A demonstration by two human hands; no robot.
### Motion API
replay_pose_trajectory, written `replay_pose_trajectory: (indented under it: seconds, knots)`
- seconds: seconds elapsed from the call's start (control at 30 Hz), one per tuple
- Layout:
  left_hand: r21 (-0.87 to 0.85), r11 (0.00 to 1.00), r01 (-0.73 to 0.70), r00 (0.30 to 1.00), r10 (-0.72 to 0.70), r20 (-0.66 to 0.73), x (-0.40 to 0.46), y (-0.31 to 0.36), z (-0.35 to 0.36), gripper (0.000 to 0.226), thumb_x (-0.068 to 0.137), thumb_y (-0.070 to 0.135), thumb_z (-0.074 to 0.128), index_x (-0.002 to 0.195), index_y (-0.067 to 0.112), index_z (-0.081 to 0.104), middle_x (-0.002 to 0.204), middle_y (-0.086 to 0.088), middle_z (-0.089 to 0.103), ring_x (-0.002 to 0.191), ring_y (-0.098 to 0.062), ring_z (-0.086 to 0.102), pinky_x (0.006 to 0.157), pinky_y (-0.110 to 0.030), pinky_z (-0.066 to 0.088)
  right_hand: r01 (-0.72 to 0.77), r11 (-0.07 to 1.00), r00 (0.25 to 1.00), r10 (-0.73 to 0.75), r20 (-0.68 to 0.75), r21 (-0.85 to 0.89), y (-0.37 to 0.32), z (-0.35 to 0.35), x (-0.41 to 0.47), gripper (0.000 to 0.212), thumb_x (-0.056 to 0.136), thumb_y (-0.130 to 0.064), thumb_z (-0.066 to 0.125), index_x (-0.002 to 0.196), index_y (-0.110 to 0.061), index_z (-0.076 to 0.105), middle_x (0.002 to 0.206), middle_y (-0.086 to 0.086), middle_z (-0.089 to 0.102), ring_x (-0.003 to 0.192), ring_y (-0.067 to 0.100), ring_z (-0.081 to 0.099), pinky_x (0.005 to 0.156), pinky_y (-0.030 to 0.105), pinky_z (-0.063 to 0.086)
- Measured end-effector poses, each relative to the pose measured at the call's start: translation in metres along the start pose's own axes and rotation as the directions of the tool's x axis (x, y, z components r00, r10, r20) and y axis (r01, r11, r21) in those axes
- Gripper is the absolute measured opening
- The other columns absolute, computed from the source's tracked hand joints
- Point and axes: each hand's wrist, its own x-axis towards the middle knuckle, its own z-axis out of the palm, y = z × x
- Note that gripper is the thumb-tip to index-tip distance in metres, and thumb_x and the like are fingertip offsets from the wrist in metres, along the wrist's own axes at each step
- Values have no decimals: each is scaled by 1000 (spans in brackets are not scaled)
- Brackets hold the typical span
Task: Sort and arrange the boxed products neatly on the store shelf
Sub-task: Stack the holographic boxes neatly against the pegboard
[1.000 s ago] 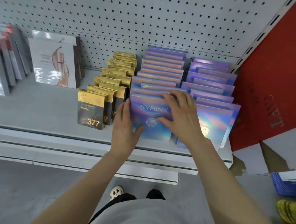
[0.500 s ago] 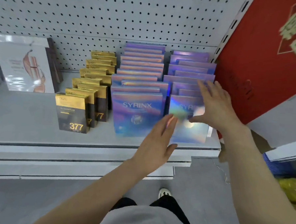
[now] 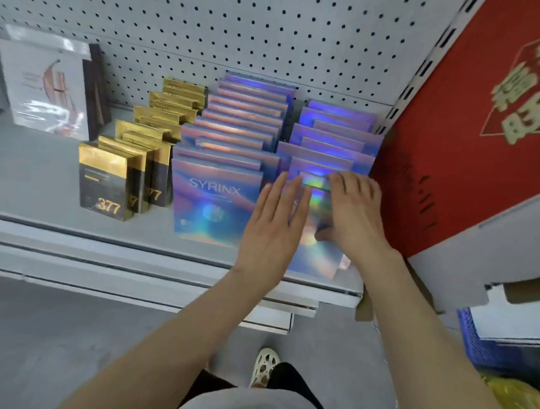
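Your left hand (image 3: 272, 226) lies flat, fingers straight and together, against the left part of the front holographic box (image 3: 315, 238) in the right-hand row (image 3: 334, 139). Your right hand (image 3: 354, 215) curls over that box's top edge, thumb on its face, gripping it. The box stands at the front lip of the shelf (image 3: 45, 173), just beside the front box of the SYRINX row (image 3: 214, 201). Left of that row stands the stepped row of gold-and-black 377 boxes (image 3: 107, 183). A white box (image 3: 46, 86) stands at far left, a red panel (image 3: 473, 121) at right.
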Motion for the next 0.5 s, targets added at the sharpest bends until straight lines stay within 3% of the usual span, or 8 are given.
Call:
replay_pose_trajectory:
  seconds: [0.07, 0.13, 0.2, 0.3, 0.37, 0.5]
  knots:
    - [128, 990, -51, 996, 41, 78, 32, -8, -10, 55, 94, 16, 56, 144, -1, 41, 147, -22, 43, 140, -42, 32, 117, -53, 23, -3, 1000, 1000, 3, 7, 27, 1, -1, 1, 109, 39, -42, 93, 132, -11, 47, 129, 9, 49, 119, 32, 46, 101, 42, 33]
    - [159, 979, -126, 964, 83, 252, 54, -15, -10, 62, 96, 20, 46, 150, 0, 22, 151, -20, 35, 145, -39, 23, 120, -51, 2, -15, 1000, 1000, 15, 3, 25, 2, -1, 0, 107, 38, -46, 93, 129, -13, 47, 126, 7, 50, 115, 31, 48, 96, 42, 36]
    - [164, 974, -155, 940, 94, 329, 64, -16, -6, 61, 97, 18, 41, 149, 1, 16, 148, -18, 33, 141, -35, 26, 119, -46, -6, -39, 999, 999, 40, -24, 37, 5, -1, 0, 105, 34, -50, 91, 124, -15, 50, 121, 5, 51, 110, 30, 49, 89, 42, 36]
    - [181, 967, -178, 965, 136, 223, 69, -13, -5, 51, 95, 11, 33, 145, 4, 27, 141, -14, 40, 129, -31, 41, 119, -39, 15, -63, 998, 993, 65, -97, 20, 11, -4, 9, 100, 31, -49, 92, 116, -14, 54, 114, 7, 53, 103, 31, 51, 80, 41, 36]
    - [168, 974, -153, 982, 131, 138, 73, -15, -4, 49, 93, 12, 39, 142, 6, 33, 138, -12, 43, 124, -30, 45, 115, -36, 26, -49, 998, 986, 53, -155, 29, 12, -4, 18, 95, 30, -42, 93, 112, -11, 56, 110, 10, 55, 99, 32, 53, 78, 41, 37]
    - [127, 984, -124, 985, 106, 136, 91, -25, -5, 43, 91, 10, 43, 134, 8, 35, 134, -12, 41, 127, -33, 37, 113, -39, 23, -25, 997, 972, 40, -230, 69, 13, -2, 34, 85, 40, -38, 91, 113, -10, 58, 112, 11, 57, 100, 33, 54, 83, 42, 39]
